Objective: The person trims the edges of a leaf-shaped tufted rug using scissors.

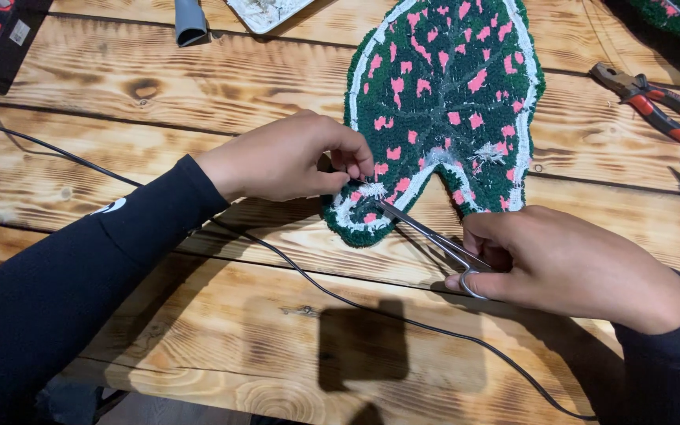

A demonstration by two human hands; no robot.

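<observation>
Left hand (281, 157): reaches in from the left, its fingers (353, 161) pinched shut on the fuzzy edge of the rug.
Right hand (568, 264): comes in from the right, its fingers closed around the handles of the scissors (426, 234).
Scissors: thin and silver, tips pointing up-left, touching the rug's white edge beside the left hand.
Rug (450, 94): leaf-shaped, green with pink spots, lying flat near the far edge of the wooden surface (222, 86).
Pliers (655, 104): red handles, near the right edge.
Black cord (301, 275): runs across the surface under both arms.

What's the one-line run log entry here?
left hand: pinching green-and-pink tufted leaf rug edge | right hand: slim metal scissors, tips at rug
</observation>
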